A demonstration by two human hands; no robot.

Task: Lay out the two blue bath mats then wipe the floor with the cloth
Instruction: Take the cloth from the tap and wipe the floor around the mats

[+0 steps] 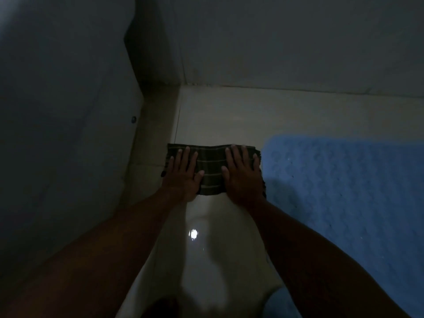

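A dark folded cloth with pale stripes [210, 171] lies flat on the pale tiled floor [220, 120] near a corner. My left hand [183, 175] presses flat on its left part, fingers spread. My right hand [243, 175] presses flat on its right part, fingers together. A blue textured bath mat [344, 191] lies spread on the floor to the right, its left edge touching the cloth's right edge. A second blue patch [277, 304] shows at the bottom edge; I cannot tell whether it is another mat.
The room is dim. A wall [275, 42] runs along the back and a grey panel or door [64, 111] stands on the left with a raised threshold strip [153, 134] beside it. A light glint [193, 234] reflects off the glossy floor between my arms.
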